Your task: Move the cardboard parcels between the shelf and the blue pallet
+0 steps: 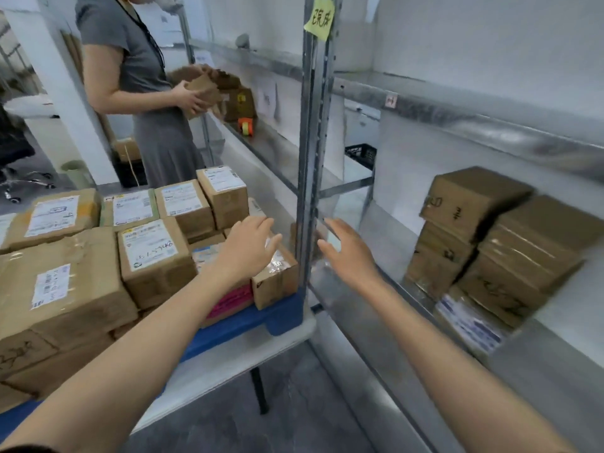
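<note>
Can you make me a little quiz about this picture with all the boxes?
1. True or false: the right hand is holding a parcel.
2. What colour is the note stuck on the shelf post? A pink, B yellow, C green.
3. Fill the gap: the parcels on the left sit on a ____ pallet.
Key: 1 false; 2 B; 3 blue.

Both forearms bare from wrist past elbow. Left hand (251, 246) left of the shelf post (310, 158), right hand (349, 253) right of it, both bare. Thin dark strip (26, 450), possibly sleeve hem, far left of post.
</note>
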